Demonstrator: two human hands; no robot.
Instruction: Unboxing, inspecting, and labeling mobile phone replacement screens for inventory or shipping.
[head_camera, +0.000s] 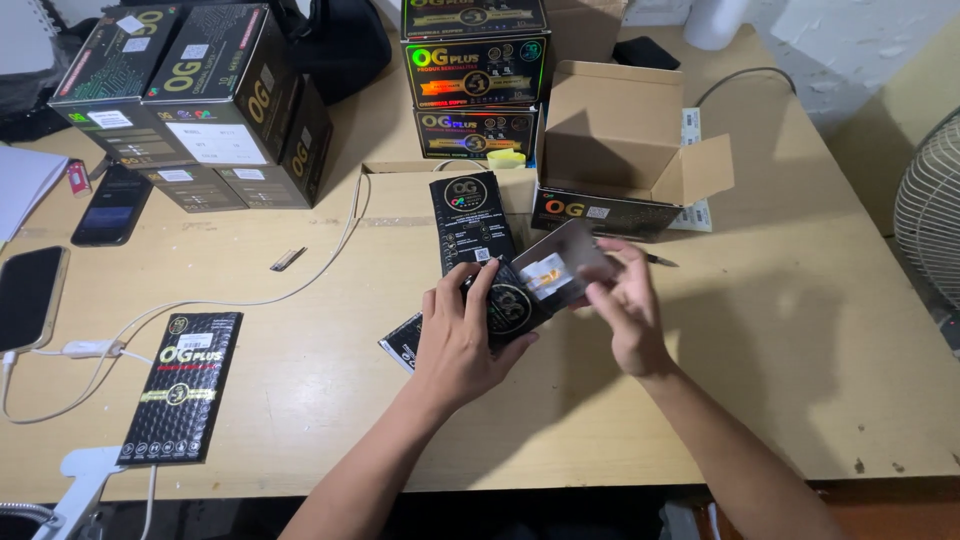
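Note:
My left hand (462, 335) grips a flat black packet (510, 305) with a round gold mark, held over the wooden table (780, 360). My right hand (622, 305) pinches the edge of a thin grey sheet (565, 255) that sticks out of the packet's top, with a small white and orange tab on it. Another flat black packet (470, 222) lies just behind the hands, and one more (403, 342) peeks out beneath my left hand.
An open cardboard box (615, 150) stands behind the hands. Black boxes are stacked at the back centre (475, 70) and back left (210, 100). A black packet (182, 385), two phones (28, 295) (112, 210) and a white cable (240, 300) lie at left. A fan (930, 210) stands at right.

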